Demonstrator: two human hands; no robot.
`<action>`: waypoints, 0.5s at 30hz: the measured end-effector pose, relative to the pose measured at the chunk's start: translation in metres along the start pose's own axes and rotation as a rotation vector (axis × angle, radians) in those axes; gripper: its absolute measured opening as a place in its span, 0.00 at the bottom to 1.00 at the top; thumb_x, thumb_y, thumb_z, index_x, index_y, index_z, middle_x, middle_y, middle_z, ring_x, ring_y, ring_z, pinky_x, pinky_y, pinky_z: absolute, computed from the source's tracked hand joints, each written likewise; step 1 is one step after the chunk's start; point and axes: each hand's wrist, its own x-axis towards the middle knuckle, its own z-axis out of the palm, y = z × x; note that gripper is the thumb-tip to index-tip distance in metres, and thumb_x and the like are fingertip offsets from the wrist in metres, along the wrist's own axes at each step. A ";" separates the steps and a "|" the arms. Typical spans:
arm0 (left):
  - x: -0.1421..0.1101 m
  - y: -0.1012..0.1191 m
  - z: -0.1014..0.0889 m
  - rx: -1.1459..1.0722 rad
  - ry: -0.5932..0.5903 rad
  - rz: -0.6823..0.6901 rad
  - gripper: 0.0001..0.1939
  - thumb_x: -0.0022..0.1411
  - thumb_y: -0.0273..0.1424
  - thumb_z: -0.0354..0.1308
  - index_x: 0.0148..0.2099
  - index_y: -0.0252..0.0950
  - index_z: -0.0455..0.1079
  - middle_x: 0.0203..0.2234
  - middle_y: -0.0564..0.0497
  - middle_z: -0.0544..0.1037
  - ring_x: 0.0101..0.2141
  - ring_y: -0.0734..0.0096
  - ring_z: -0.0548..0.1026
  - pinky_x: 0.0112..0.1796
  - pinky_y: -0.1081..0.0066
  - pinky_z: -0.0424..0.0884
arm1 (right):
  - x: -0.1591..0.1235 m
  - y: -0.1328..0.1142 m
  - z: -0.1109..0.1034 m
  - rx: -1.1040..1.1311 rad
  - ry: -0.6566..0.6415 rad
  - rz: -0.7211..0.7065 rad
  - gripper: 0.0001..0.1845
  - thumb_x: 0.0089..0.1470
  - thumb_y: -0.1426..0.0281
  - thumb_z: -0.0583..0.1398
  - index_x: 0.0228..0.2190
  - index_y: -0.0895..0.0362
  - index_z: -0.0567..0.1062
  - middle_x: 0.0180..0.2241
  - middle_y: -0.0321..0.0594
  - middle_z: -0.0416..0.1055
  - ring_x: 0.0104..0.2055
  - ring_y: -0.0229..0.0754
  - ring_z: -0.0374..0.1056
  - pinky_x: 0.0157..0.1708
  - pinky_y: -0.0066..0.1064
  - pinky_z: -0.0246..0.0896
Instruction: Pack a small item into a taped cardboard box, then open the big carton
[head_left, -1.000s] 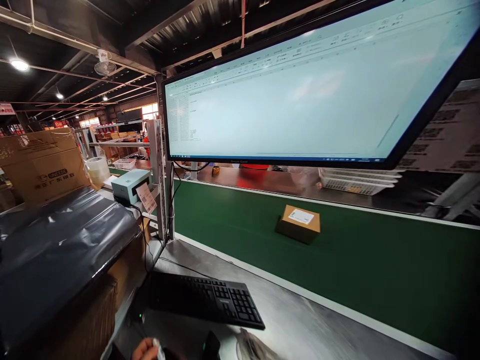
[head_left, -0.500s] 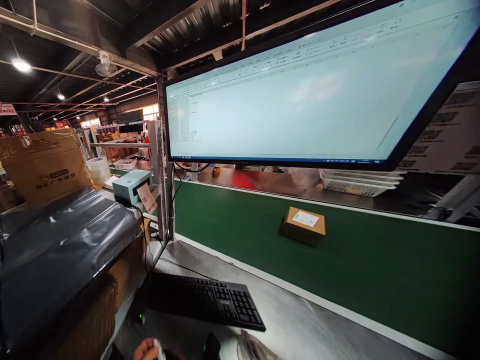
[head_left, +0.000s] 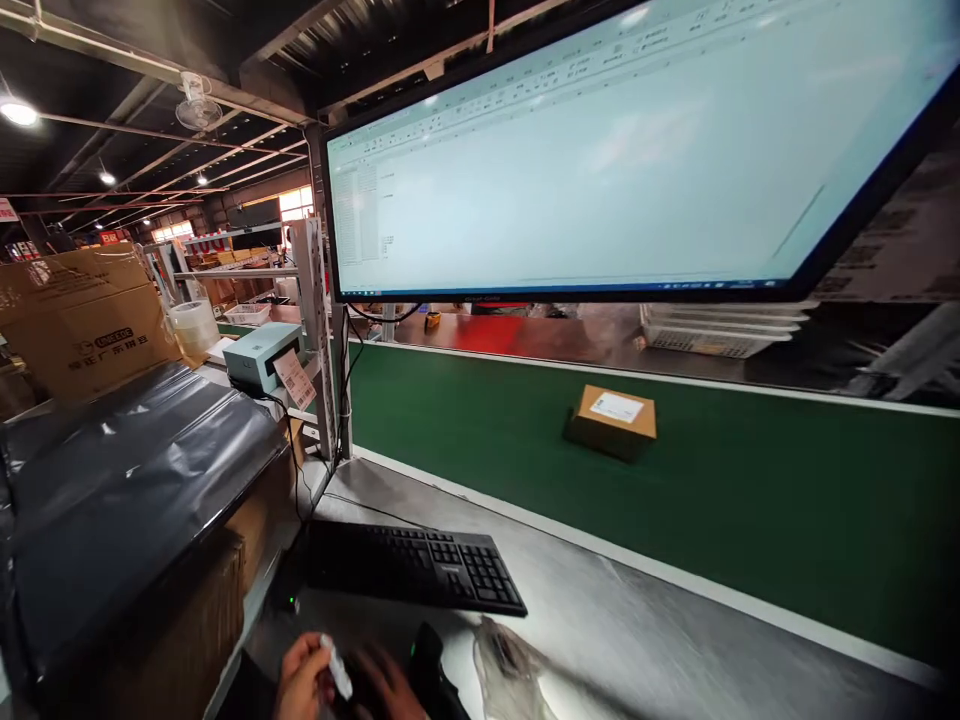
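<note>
Near side of keyboard (head_left: 420, 568): left hand (head_left: 298, 680) pinches small white item (head_left: 337, 668) by fingertips, likely for fine control. Right hand (head_left: 390, 684) beside it, blurred; grip can't be told. Beyond keyboard: carton (head_left: 613, 425), label (head_left: 617, 407) upward, presumably for reading.

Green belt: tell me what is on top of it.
One brown box bearing a white label rests on the green belt. Whatever lies directly beneath the box is covered and cannot be seen.
</note>
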 end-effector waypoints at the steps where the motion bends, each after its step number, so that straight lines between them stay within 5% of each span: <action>1: -0.005 0.010 0.007 0.017 -0.030 0.033 0.28 0.35 0.45 0.79 0.34 0.32 0.76 0.25 0.51 0.76 0.26 0.73 0.72 0.29 0.75 0.64 | -0.003 -0.006 -0.006 0.064 0.075 0.026 0.33 0.53 0.45 0.61 0.53 0.49 0.81 0.61 0.52 0.69 0.65 0.64 0.64 0.66 0.54 0.60; 3: -0.014 0.030 0.024 0.087 -0.065 0.066 0.26 0.39 0.42 0.78 0.37 0.32 0.77 0.29 0.50 0.78 0.30 0.73 0.74 0.33 0.74 0.68 | -0.007 -0.035 -0.023 0.260 0.226 0.167 0.39 0.56 0.37 0.54 0.46 0.55 0.83 0.51 0.57 0.76 0.58 0.65 0.70 0.63 0.55 0.63; 5: -0.018 0.044 0.045 0.153 -0.098 0.074 0.27 0.36 0.40 0.78 0.38 0.31 0.77 0.29 0.50 0.78 0.30 0.72 0.75 0.34 0.73 0.69 | -0.009 -0.074 -0.042 0.527 0.230 0.252 0.43 0.58 0.33 0.49 0.46 0.56 0.80 0.44 0.55 0.77 0.49 0.60 0.74 0.54 0.52 0.70; 8: -0.016 0.045 0.072 0.251 -0.204 0.177 0.21 0.40 0.39 0.76 0.34 0.32 0.76 0.27 0.50 0.78 0.29 0.74 0.74 0.32 0.74 0.68 | -0.009 -0.118 -0.068 0.595 0.250 0.253 0.34 0.49 0.39 0.65 0.38 0.58 0.80 0.35 0.47 0.76 0.37 0.48 0.72 0.41 0.40 0.71; 15: -0.024 -0.008 0.074 0.427 -0.373 0.035 0.20 0.45 0.43 0.74 0.31 0.32 0.75 0.22 0.52 0.75 0.24 0.76 0.71 0.28 0.75 0.64 | -0.071 -0.118 -0.065 0.680 0.568 0.473 0.31 0.40 0.43 0.70 0.27 0.58 0.74 0.24 0.38 0.69 0.26 0.38 0.65 0.30 0.32 0.64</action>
